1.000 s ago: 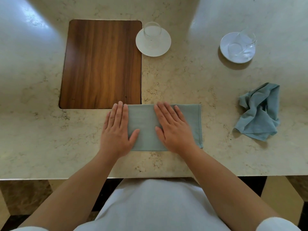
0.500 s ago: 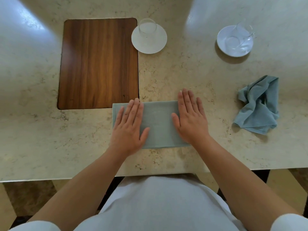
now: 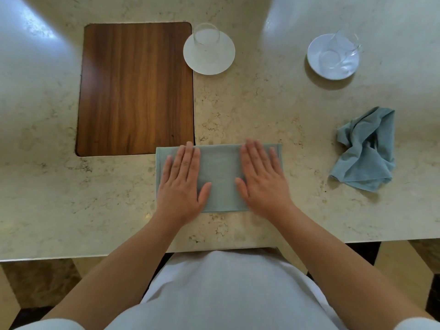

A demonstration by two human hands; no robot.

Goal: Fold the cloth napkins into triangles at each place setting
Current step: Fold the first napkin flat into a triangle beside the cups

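Observation:
A grey-blue cloth napkin [image 3: 220, 177], folded into a flat rectangle, lies on the marble table near its front edge. My left hand [image 3: 182, 184] presses flat on the napkin's left part, fingers straight and together. My right hand [image 3: 262, 179] lies flat on its right part, fingers straight, reaching almost to the right hem. A second napkin [image 3: 366, 148] of the same colour sits crumpled on the table at the right, apart from both hands.
A brown wooden placemat [image 3: 137, 89] lies just behind and left of the folded napkin. A glass stands on a white saucer [image 3: 209, 65] beside the mat. Another glass lies tipped on a saucer [image 3: 316, 58] at the back right. The table's front edge [image 3: 71, 256] is close.
Both hands have slid across the napkin: the left moved right off its left edge, the right moved out toward the right hem. The napkin stays flat in place.

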